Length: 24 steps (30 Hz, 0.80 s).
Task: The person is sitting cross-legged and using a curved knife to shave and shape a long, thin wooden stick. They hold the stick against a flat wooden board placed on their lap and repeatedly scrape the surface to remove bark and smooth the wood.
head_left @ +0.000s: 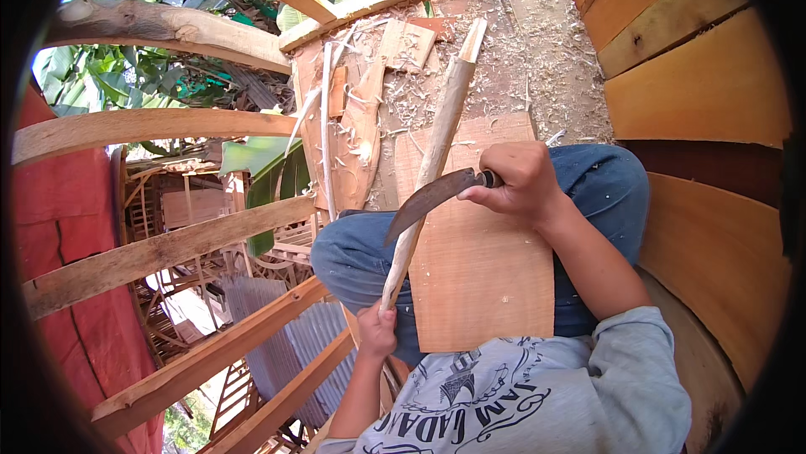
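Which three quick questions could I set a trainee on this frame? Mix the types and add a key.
1. Which hand grips the knife?
2. True or false: the wooden stick is untouched by either hand.
3. Fill in: over the blue trousers lies a flat, pale wooden ____.

Key: 1. The right hand. 2. False; the left hand holds its lower end. 3. Board.

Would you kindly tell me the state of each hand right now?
Left hand: closed, holding the near end of the wooden stick.
Right hand: closed, holding the curved knife by its handle.
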Tool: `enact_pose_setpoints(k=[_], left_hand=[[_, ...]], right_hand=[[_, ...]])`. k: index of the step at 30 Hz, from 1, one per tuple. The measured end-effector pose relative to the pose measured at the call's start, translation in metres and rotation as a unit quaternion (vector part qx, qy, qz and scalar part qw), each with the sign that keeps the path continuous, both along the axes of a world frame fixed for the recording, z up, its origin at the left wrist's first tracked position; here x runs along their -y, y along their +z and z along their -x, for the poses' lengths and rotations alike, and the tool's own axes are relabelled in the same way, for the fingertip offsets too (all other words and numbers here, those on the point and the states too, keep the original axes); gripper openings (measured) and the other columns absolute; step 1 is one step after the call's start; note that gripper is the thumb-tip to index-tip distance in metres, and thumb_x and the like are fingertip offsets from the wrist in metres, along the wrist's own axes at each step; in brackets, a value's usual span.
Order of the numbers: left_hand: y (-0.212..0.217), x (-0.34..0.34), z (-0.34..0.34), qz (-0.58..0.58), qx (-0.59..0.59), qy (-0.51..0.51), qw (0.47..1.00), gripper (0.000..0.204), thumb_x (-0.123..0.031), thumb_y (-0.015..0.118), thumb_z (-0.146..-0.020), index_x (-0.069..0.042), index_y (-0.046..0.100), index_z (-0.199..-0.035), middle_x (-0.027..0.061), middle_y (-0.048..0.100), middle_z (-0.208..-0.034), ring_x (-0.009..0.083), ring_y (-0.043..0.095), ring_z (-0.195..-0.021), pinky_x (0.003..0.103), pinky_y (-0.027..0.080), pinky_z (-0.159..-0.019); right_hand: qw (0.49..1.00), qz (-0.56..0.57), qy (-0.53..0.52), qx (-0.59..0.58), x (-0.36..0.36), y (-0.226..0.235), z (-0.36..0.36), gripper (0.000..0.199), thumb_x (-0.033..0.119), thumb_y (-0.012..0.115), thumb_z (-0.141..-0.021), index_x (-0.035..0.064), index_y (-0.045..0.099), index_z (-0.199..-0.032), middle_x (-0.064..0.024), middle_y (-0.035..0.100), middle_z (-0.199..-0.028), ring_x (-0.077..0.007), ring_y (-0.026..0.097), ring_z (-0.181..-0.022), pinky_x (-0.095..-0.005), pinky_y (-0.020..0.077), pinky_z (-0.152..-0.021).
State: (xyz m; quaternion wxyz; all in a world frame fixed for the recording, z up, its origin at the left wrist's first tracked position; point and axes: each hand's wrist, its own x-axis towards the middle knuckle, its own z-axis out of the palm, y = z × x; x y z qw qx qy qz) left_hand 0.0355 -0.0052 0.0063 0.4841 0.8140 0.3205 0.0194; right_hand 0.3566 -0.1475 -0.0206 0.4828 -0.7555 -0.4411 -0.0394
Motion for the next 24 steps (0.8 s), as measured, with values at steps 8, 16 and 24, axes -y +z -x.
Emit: enact_pose_setpoints(k=[8,16,24], left_hand=[[-0.005,0.007,0.0,-0.042,0.029,0.008,0.999,0.042,-0.037,0.05,-0.093,-0.001,0.053,-0.07,0.0034,0.038,-0.05,0.0136,0.043,-0.042,0.029,0.033,-0.043],[-0.002,0.006,-0.004,-0.021,0.028,0.001,0.999,0.038,-0.032,0.052,-0.092,-0.002,0.051,-0.068,0.0059,0.036,-0.05,0.0173,0.044,-0.04,0.03,0.033,-0.043],[-0.001,0.005,-0.005,-0.031,0.036,-0.011,0.999,0.034,-0.028,0.054,-0.09,-0.002,0.049,-0.068,0.0085,0.036,-0.05,0.0195,0.045,-0.04,0.031,0.035,-0.043]], right_hand=[[0.992,0.027,-0.114,0.054,0.002,0.002,-0.01,0.06,0.058,0.071,-0.068,0.0085,0.042,-0.051,-0.0049,0.036,-0.046,-0.0209,0.042,-0.038,-0.0324,0.0328,-0.039],[0.986,0.021,-0.158,0.043,0.001,0.002,-0.014,0.063,0.062,0.07,-0.066,0.0085,0.04,-0.05,-0.0048,0.035,-0.046,-0.0199,0.041,-0.038,-0.0316,0.0309,-0.038],[0.979,0.031,-0.191,0.065,0.004,0.0,-0.013,0.063,0.063,0.07,-0.065,0.0079,0.042,-0.052,-0.0041,0.034,-0.046,-0.0205,0.04,-0.04,-0.0327,0.0303,-0.039]])
